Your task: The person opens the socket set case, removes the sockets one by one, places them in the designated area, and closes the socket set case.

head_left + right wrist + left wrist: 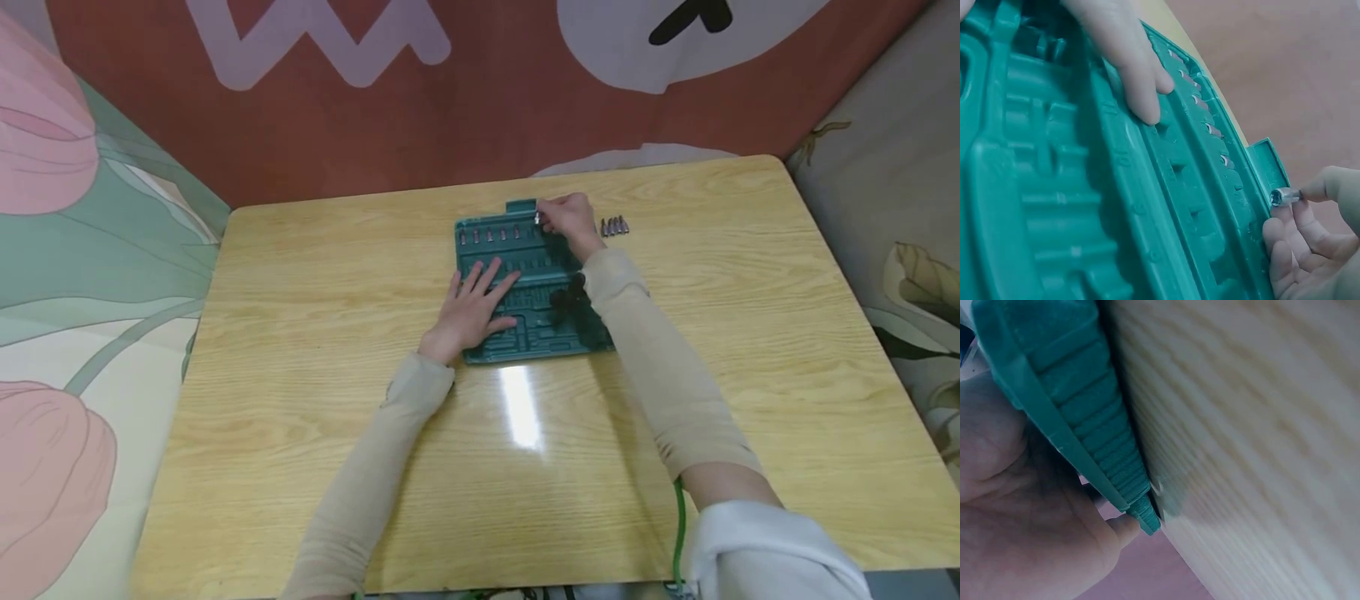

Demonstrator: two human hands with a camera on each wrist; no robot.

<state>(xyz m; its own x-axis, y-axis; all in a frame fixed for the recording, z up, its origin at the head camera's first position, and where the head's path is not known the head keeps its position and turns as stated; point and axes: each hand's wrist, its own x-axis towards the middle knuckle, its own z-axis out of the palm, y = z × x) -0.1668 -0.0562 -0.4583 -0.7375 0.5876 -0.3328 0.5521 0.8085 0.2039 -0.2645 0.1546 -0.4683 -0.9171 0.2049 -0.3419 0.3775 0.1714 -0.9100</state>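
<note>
A green tool case [534, 343] lies unfolded on the table, its moulded slots facing up. My left hand [468, 312] rests on the case's left part with its fingers spread; the left wrist view shows the palm beside the case's ribbed side [1079, 400]. Between thumb and fingers, my right hand [572, 218] pinches a small metal socket [1284, 197], its hollow end showing, beside the case's far edge. Along that far side, a row of similar sockets [1213, 130] sits in the slots. In the right wrist view, the slots nearer the right hand hold nothing.
Several loose metal sockets [615, 226] stand in a short row on the wooden table [322, 317], right of the case. A green latch tab [1267, 164] sticks out from the far edge. Printed cloth [480, 125] hangs behind the table, and a green cable [680, 533] runs by the right forearm.
</note>
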